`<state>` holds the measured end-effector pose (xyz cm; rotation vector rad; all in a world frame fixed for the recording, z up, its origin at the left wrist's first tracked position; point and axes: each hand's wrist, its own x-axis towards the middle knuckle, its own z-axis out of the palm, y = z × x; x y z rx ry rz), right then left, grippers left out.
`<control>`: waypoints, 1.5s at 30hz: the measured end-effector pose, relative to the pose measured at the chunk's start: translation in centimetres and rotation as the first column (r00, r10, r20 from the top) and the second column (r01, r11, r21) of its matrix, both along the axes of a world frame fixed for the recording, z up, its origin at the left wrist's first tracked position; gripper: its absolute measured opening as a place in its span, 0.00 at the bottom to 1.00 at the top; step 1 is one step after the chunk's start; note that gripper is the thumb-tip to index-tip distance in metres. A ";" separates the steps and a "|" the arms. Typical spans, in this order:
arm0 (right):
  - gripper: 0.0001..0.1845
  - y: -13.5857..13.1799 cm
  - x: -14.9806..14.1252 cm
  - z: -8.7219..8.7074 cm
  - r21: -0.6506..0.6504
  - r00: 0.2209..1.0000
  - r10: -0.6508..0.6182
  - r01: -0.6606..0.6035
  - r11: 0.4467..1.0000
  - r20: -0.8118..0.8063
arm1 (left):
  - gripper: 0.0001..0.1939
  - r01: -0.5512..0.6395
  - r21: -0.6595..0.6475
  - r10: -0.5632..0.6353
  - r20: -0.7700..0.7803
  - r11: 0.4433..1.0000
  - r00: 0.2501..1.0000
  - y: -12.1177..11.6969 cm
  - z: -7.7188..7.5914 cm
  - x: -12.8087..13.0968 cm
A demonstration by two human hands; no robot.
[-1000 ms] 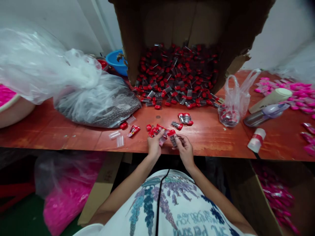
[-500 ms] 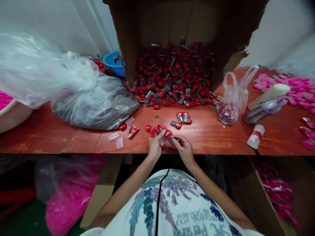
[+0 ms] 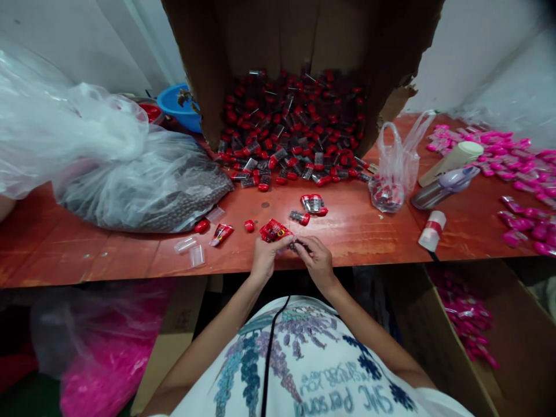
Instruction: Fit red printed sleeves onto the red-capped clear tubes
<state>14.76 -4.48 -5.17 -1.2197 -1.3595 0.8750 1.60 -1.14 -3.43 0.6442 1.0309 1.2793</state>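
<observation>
At the table's near edge, my left hand is closed on a small red printed packet. The fingers of my right hand pinch at the packet's right end, where a small item is mostly hidden by my fingertips. Just beyond my hands lie a clear red-capped vial of dark beads and a small cluster of similar vials. To the left are a loose red cap, another red packet with a clear end, and two empty clear tubes.
A large cardboard box on its side spills many red-capped vials. Left of it are a bag of dark beads and a blue basin. On the right are a plastic bag, a bottle, a white roll and pink packets.
My view has shifted slightly to the right. The red cap seen by the packet's right end is now out of sight, and my fingers are closer together there.
</observation>
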 end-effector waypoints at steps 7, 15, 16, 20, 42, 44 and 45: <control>0.16 0.8 -0.3 -0.1 -0.310 0.927 -0.060 -0.062 0.949 -0.369 | 0.15 0.074 -0.016 -0.075 -0.060 0.997 0.995 0.6 0.7 -0.6; 0.10 0.2 -0.2 0.1 -0.078 0.988 -0.094 0.085 0.993 -0.126 | 0.14 0.091 -0.029 -0.092 -0.026 0.995 0.995 0.3 0.4 -0.2; 0.11 0.3 -0.4 0.0 -0.128 0.978 -0.103 0.081 0.989 -0.183 | 0.14 0.089 -0.039 -0.091 -0.026 0.995 0.996 0.3 0.2 -0.1; 0.14 0.6 -0.9 -0.5 -0.279 0.923 -0.119 0.014 0.960 -0.366 | 0.16 0.071 -0.052 -0.070 0.019 0.996 0.997 0.4 0.1 0.0; 0.26 0.4 0.8 0.3 -0.061 0.982 0.177 -0.181 0.982 -0.068 | 0.13 0.156 -0.058 -0.157 0.000 0.986 0.988 -0.2 0.2 0.1; 0.25 0.7 1.0 0.3 -0.051 0.978 0.201 -0.203 0.978 -0.050 | 0.14 0.191 -0.101 -0.188 0.032 0.976 0.982 -0.3 0.0 0.3; 0.24 0.9 1.3 0.1 -0.051 0.976 0.214 -0.216 0.975 -0.050 | 0.14 0.191 -0.124 -0.185 0.055 0.974 0.981 -0.3 -0.2 0.4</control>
